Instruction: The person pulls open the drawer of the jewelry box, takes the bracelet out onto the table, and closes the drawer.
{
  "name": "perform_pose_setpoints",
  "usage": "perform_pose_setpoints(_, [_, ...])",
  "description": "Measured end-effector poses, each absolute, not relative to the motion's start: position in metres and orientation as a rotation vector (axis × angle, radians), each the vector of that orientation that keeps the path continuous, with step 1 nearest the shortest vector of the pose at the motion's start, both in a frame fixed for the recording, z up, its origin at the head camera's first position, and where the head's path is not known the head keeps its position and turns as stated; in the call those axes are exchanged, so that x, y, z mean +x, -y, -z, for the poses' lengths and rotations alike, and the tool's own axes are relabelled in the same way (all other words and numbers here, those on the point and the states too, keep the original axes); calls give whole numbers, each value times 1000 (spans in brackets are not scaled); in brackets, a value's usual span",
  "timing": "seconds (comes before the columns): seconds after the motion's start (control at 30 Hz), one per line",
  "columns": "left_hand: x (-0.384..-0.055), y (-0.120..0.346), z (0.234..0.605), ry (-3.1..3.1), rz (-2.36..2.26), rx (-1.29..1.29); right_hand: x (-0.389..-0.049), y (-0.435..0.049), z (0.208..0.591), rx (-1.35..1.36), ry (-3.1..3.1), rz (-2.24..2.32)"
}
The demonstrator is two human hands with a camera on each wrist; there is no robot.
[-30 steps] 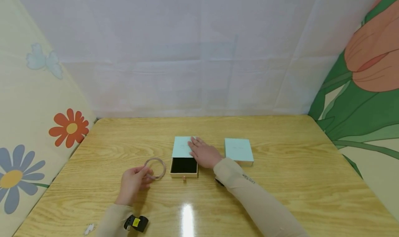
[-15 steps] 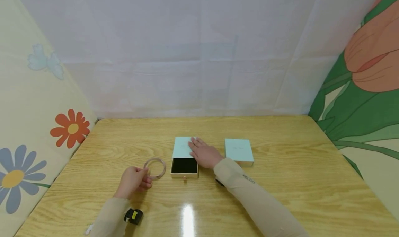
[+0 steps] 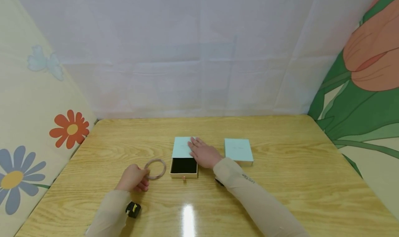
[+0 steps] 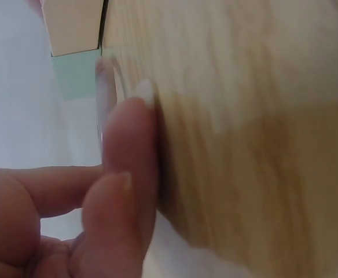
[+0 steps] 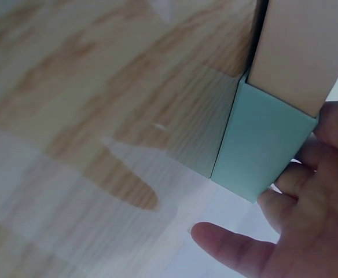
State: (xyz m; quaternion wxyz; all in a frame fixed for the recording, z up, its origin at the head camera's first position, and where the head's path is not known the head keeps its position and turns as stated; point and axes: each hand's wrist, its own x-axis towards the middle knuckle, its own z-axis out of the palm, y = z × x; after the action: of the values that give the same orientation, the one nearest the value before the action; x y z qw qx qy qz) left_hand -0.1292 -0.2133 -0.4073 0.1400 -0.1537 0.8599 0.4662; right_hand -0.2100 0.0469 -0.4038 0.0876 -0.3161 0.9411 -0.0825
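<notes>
A pale pinkish bangle (image 3: 155,169) lies close to the tabletop, left of a slide-out box. My left hand (image 3: 131,178) pinches its left edge. In the left wrist view the bangle (image 4: 105,95) appears edge-on beyond the fingertips, partly hidden by them. The box has a light blue sleeve (image 3: 181,147), and its drawer (image 3: 184,175) is pulled out towards me, showing a black lining. My right hand (image 3: 205,154) rests on the sleeve's right part with fingers extended. From the right wrist view, the fingers lie over the sleeve (image 5: 261,142), with the thumb apart from it.
A second light blue box (image 3: 238,150), closed, stands right of my right hand. All of this is on a glossy wood-grain table (image 3: 280,181). A white cloth (image 3: 199,56) hangs behind, with flower-patterned panels on both sides.
My left wrist has turned and shifted slightly forward, and its lower fingers have drawn back from under the bangle. The bangle sits slightly lower. My right hand and the boxes stay put.
</notes>
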Motion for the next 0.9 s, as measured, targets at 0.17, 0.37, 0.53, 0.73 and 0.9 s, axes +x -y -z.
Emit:
perform_pose_setpoints(0.17, [-130,214,408,-2517,-1290,-419,-210,-47,404,-941,-2800,241])
perform_pose_setpoints(0.37, [-131,214,409,-2549,-1274,-427,-211,-47,405,-943,-2805,245])
perform_pose_setpoints(0.53, [-129,215,405,-2585,-1256,-406,-211,-47,406,-944,-2803,246])
perform_pose_setpoints(0.73, [-126,213,398,-2642,-1214,-396,-212,-47,406,-942,-2801,252])
perform_pose_setpoints(0.9, [-124,207,392,-2737,-1164,-381,-212,-47,406,-945,-2797,244])
